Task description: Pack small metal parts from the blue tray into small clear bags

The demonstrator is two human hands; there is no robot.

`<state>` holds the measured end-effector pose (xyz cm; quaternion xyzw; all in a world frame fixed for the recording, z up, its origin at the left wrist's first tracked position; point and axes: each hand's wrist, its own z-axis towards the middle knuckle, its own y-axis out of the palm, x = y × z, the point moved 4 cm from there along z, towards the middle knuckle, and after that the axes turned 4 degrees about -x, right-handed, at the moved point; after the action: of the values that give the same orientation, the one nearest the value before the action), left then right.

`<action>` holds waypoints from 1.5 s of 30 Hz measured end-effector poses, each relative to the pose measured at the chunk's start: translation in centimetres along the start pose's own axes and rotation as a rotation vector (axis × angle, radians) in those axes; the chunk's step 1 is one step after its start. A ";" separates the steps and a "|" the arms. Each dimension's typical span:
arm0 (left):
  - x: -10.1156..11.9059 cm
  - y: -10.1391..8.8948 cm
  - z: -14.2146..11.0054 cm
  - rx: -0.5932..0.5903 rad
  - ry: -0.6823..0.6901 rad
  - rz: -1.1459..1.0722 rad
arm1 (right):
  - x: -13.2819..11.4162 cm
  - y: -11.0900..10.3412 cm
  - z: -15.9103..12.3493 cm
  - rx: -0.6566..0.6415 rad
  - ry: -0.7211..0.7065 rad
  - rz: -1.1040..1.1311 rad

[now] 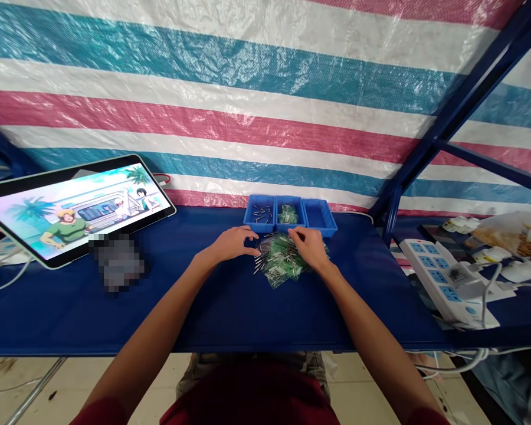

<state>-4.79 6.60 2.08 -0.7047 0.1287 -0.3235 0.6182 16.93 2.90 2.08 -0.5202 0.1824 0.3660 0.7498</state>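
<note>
Head view: a heap of green packets and slim metal pieces (287,260) lies on a blue table (230,319)

With the clock centred on the heap and twelve pointing away from the person, a screen (84,203) leans between nine and ten o'clock, far from the heap, showing a bright cartoon picture. At nine o'clock, just below the screen's lower edge, a dark item (120,262) is blurred beyond recognition.

The left hand (235,243) is between nine and ten o'clock, just beside the heap. Its thumb and fingers curve wide, with a gap between them, next to the metal pieces that gather along the heap's left side.

Three blue bins stand in a row behind the heap. The left bin (246,217), at eleven o'clock, has slim dark pieces scattered on its floor; the middle bin (289,226), at twelve, holds clear greenish packets. The right hand (310,245) is at two o'clock, over the heap's right part. Its thumb and fingers are drawn in narrow; I cannot tell whether anything sits between their tips. The right bin (319,215) is at one o'clock, just beyond this hand.

Farther right, a white power strip (433,277) with blue sockets lies at three o'clock. Well beyond it, also near three, is a clear plastic bag (513,233) with brownish contents.
</note>
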 end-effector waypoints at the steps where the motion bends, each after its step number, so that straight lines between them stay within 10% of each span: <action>1: -0.2 0.1 0.0 -0.032 -0.002 0.015 | 0.0 0.0 0.0 0.000 -0.001 -0.001; 45: -0.5 1.4 0.6 0.025 0.156 -0.157 | -0.1 0.3 0.0 -0.047 -0.014 -0.025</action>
<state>-4.52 7.07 0.53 -0.6775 0.1165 -0.4264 0.5879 16.68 2.91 1.94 -0.5372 0.1619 0.3645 0.7432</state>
